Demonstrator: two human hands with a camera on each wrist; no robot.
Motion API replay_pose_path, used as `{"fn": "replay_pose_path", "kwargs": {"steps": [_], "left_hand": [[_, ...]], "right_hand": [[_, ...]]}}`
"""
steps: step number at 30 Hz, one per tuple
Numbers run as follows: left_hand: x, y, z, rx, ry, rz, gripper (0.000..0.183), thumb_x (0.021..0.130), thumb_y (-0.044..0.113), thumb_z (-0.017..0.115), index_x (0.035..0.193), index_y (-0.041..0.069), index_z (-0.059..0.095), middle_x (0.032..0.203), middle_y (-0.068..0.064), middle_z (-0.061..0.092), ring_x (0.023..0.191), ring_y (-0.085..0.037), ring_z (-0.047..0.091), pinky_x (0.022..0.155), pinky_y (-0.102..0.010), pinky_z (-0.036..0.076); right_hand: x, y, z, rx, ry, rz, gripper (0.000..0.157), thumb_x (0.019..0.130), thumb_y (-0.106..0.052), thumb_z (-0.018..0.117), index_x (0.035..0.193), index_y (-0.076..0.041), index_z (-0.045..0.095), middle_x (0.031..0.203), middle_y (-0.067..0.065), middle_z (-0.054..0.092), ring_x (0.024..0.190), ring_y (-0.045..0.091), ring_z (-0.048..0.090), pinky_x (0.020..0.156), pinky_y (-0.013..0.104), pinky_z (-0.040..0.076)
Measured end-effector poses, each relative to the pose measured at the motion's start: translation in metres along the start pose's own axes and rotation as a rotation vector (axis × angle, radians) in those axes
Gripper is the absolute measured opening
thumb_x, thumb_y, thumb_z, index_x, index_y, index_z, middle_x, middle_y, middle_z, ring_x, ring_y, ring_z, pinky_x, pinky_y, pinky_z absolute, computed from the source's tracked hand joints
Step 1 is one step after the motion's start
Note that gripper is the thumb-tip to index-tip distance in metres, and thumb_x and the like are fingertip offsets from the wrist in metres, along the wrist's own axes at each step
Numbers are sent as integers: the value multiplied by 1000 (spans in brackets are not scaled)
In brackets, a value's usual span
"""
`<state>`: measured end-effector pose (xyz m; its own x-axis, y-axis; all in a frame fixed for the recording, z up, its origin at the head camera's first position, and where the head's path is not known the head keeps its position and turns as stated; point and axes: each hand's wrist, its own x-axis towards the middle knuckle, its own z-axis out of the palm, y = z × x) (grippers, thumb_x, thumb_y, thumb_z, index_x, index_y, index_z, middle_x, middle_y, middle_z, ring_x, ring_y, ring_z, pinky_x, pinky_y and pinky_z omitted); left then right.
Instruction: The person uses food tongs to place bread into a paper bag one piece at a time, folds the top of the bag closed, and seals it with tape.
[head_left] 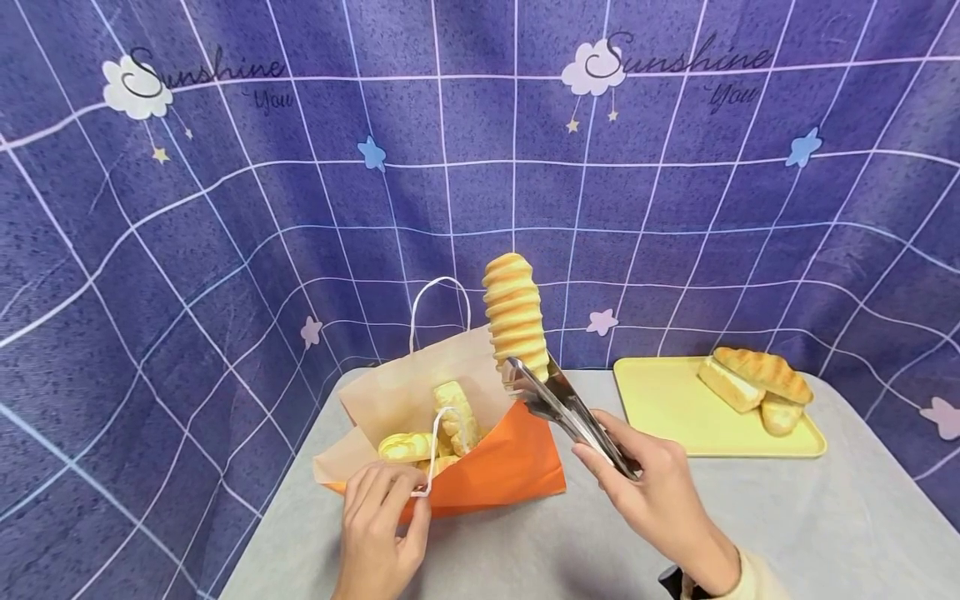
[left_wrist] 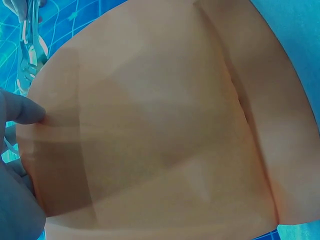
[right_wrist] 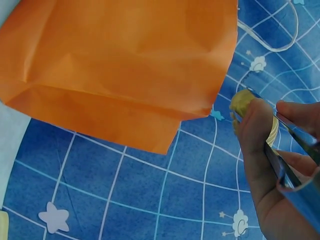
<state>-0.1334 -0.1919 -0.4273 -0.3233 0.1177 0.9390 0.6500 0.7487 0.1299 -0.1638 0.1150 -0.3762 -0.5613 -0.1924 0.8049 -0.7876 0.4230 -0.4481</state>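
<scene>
from where i stand, the ridged bread (head_left: 515,312) is up in the air by the right rear of the orange paper bag (head_left: 498,471), caught near its lower end by the metal tongs (head_left: 546,403), with the right hand (head_left: 652,492) curled firmly round them. the left hand (head_left: 382,521) pinches the bag's near rim beside the foot of the white front handle (head_left: 434,446). judging by this, the loaf seems meant for the bag; i can't tell if it is squarely over the mouth. because it is gripped at one end and stands tall, i'd squeeze steadily, enough to stop it tipping but not to crush the ridges. i'd bring it left, clear of the back wall, and pass it behind that front handle, which loops across the mouth and could snag. the braided bread (head_left: 456,417) leans inside next to the yellow roll (head_left: 403,447), so i'd aim for a gap, lower it well in, then loosen the tongs gently while the left hand steadies the rim.
</scene>
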Motion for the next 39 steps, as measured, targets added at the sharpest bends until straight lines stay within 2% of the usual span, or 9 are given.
{"fn": "replay_pose_path", "kwargs": {"steps": [14, 27, 39], "left_hand": [[0, 0, -1, 0, -17, -15, 15, 74, 9, 60, 87, 8, 68, 88, -3, 64, 85, -27, 59, 90, -40, 37], [-4, 0, -2, -2, -28, -16, 15, 74, 10, 60, 87, 8, 68, 88, -3, 63, 85, -26, 59, 90, -40, 37], [-5, 0, -2, 6, -33, -28, 17, 74, 10, 60, 88, 8, 69, 89, -2, 64, 86, -27, 59, 91, -40, 37]], "right_hand": [[5, -5, 8, 36, -72, -18, 41, 80, -7, 79, 120, -10, 69, 72, -11, 56, 54, -5, 46, 47, 10, 40], [1, -6, 16, 16, -124, 23, 39, 84, -14, 78, 121, -9, 69, 76, -10, 63, 55, -4, 48, 48, 11, 40], [4, -11, 17, 9, -148, 19, 38, 85, -17, 77, 122, -11, 68, 69, -12, 54, 54, -4, 42, 47, 10, 36]]}}
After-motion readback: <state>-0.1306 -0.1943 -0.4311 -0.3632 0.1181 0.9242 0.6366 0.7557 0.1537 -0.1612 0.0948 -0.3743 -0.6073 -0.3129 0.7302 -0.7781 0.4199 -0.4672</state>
